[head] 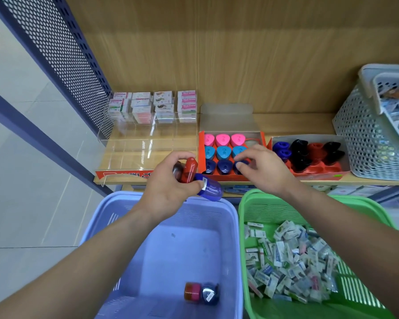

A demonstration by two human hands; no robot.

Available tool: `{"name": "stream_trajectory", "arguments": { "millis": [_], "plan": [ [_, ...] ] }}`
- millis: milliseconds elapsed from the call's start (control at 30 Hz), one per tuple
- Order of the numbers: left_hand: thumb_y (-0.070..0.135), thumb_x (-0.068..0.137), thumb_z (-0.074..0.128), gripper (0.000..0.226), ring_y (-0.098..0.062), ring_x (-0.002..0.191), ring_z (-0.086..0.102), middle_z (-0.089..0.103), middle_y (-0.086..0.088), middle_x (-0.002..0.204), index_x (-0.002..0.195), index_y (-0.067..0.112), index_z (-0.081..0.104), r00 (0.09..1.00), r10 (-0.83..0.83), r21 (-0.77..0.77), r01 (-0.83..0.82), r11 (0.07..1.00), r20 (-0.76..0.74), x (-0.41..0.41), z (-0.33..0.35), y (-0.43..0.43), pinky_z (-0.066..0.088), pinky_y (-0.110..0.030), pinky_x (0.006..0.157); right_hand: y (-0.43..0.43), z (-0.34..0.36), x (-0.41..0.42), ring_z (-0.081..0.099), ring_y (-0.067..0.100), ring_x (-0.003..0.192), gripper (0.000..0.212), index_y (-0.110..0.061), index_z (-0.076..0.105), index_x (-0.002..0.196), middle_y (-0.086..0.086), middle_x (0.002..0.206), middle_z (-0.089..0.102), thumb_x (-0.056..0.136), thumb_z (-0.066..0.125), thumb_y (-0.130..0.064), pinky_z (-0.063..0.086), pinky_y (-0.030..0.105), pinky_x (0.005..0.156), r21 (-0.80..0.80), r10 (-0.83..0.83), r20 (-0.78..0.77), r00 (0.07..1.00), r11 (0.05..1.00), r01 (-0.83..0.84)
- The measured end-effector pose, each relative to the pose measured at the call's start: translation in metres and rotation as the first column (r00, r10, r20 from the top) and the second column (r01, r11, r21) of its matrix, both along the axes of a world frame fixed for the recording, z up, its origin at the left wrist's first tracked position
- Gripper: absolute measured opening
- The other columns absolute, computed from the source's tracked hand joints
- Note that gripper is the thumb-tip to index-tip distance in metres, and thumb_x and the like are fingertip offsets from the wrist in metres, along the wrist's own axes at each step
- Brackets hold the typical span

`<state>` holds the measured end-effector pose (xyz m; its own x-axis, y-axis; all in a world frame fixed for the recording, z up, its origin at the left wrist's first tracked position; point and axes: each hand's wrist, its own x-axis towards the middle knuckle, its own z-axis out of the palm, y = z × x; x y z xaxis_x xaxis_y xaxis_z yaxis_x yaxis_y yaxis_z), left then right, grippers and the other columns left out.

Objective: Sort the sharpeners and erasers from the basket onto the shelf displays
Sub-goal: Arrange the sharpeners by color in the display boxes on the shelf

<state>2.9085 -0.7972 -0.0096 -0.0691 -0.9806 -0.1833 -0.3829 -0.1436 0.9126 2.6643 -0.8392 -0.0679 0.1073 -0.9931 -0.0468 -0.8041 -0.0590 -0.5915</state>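
Navy sharpener (pixel 238 172) pinched by the right hand (pixel 263 171) in the orange box (pixel 201 157); left hand (pixel 171 192) grips red and blue sharpeners (pixel 189 172).

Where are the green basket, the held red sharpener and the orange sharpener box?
green basket (pixel 241 217): head view, left rim.
red sharpener (pixel 190 169): head view, its body.
orange sharpener box (pixel 221 177): head view, front wall.

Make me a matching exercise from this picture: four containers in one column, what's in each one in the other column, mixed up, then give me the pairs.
Containers
1. blue basket
2. green basket
3. orange box
4. clear display

Contents
A. heap of loose erasers
B. sharpener rows: pink, light blue, dark blue
C. two sharpeners on the bottom
D. stacked eraser boxes at the back

Pairs: 1-C, 2-A, 3-B, 4-D
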Motion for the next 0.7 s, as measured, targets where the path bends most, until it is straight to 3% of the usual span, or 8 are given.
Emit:
{"name": "stream_trajectory", "arguments": {
  "millis": [100, 167, 300, 400, 533, 600, 667, 700],
  "plan": [
    [0.001, 0.077, 0.083, 0.049, -0.007, 0.066, 0.053, 0.065, -0.025, 0.100, 0.114, 0.027, 0.064, 0.998, -0.047, -0.017, 0.047, 0.999, -0.051, -0.012, 0.008, 0.003, 0.049, -0.016, 0.062, 0.028, 0.038, 0.010, 0.066, 0.007, 0.087, 0.023, -0.028, 0.070, 0.119, -0.013, 0.107, 0.071, 0.099, 0.061, -0.022, 0.049, 0.019, 0.081, 0.163, 0.092, 0.361, 0.928, 0.974, -0.160],
    [0.000, 0.076, 0.084, 0.050, -0.008, 0.067, 0.054, 0.066, -0.020, 0.095, 0.115, 0.025, 0.064, 0.993, -0.087, -0.025, 0.085, 0.996, -0.075, -0.021, 0.013, 0.007, 0.049, -0.016, 0.063, 0.044, 0.053, 0.012, 0.064, 0.009, 0.087, 0.028, -0.032, 0.065, 0.124, -0.006, 0.111, 0.069, 0.100, 0.060, -0.018, 0.048, 0.016, 0.077, 0.234, 0.118, 0.473, 0.873, 0.939, -0.253],
    [0.002, 0.074, 0.086, 0.053, -0.011, 0.079, 0.065, 0.072, -0.004, 0.098, 0.116, 0.026, 0.064, 0.974, -0.196, -0.059, 0.190, 0.980, -0.112, -0.037, 0.019, 0.017, 0.053, -0.020, 0.077, 0.065, 0.065, -0.001, 0.060, 0.020, 0.075, 0.029, -0.026, 0.067, 0.114, 0.004, 0.103, 0.065, 0.093, 0.068, -0.006, 0.050, 0.033, 0.074, 0.210, 0.185, 0.463, 0.867, 0.927, -0.310],
    [0.002, 0.075, 0.086, 0.052, -0.005, 0.079, 0.065, 0.071, -0.001, 0.097, 0.117, 0.024, 0.064, 0.952, -0.260, -0.047, 0.256, 0.966, -0.162, -0.051, 0.022, 0.025, 0.051, -0.015, 0.076, 0.079, 0.073, -0.024, 0.057, 0.018, 0.077, 0.025, -0.018, 0.063, 0.108, 0.002, 0.098, 0.065, 0.091, 0.069, -0.001, 0.050, 0.039, 0.077, 0.269, 0.096, 0.522, 0.847, 0.924, -0.271],
    [0.002, 0.076, 0.085, 0.049, -0.006, 0.082, 0.062, 0.071, -0.007, 0.105, 0.116, 0.022, 0.065, 0.938, -0.298, -0.044, 0.295, 0.954, -0.177, -0.071, 0.024, 0.034, 0.052, -0.015, 0.075, 0.093, 0.076, -0.048, 0.062, 0.010, 0.080, 0.020, -0.015, 0.054, 0.109, -0.003, 0.097, 0.072, 0.096, 0.061, 0.000, 0.048, 0.030, 0.071, 0.318, -0.002, 0.597, 0.802, 0.919, -0.234],
    [-0.001, 0.079, 0.082, 0.046, -0.005, 0.078, 0.061, 0.070, -0.013, 0.107, 0.118, 0.017, 0.065, 0.940, -0.287, -0.038, 0.285, 0.958, -0.185, -0.079, 0.025, 0.036, 0.053, -0.015, 0.071, 0.094, 0.074, -0.052, 0.065, 0.012, 0.085, 0.020, -0.015, 0.055, 0.113, 0.005, 0.103, 0.071, 0.098, 0.059, -0.003, 0.051, 0.030, 0.073, 0.321, -0.047, 0.613, 0.789, 0.927, -0.194],
    [0.001, 0.081, 0.080, 0.044, -0.009, 0.075, 0.064, 0.070, -0.015, 0.105, 0.119, 0.017, 0.064, 0.945, -0.259, -0.030, 0.258, 0.966, -0.201, -0.086, 0.024, 0.036, 0.059, -0.023, 0.075, 0.095, 0.075, -0.053, 0.068, 0.018, 0.090, 0.022, -0.014, 0.058, 0.118, 0.014, 0.112, 0.067, 0.098, 0.059, -0.004, 0.057, 0.034, 0.078, 0.313, -0.077, 0.630, 0.773, 0.936, -0.162],
    [0.003, 0.082, 0.080, 0.044, -0.015, 0.075, 0.067, 0.070, -0.014, 0.103, 0.118, 0.020, 0.065, 0.948, -0.242, -0.025, 0.243, 0.970, -0.208, -0.089, 0.023, 0.035, 0.062, -0.036, 0.079, 0.095, 0.076, -0.053, 0.069, 0.020, 0.091, 0.023, -0.013, 0.061, 0.120, 0.014, 0.112, 0.066, 0.098, 0.060, -0.004, 0.059, 0.035, 0.080, 0.303, -0.071, 0.635, 0.769, 0.939, -0.163]
  ]
}}
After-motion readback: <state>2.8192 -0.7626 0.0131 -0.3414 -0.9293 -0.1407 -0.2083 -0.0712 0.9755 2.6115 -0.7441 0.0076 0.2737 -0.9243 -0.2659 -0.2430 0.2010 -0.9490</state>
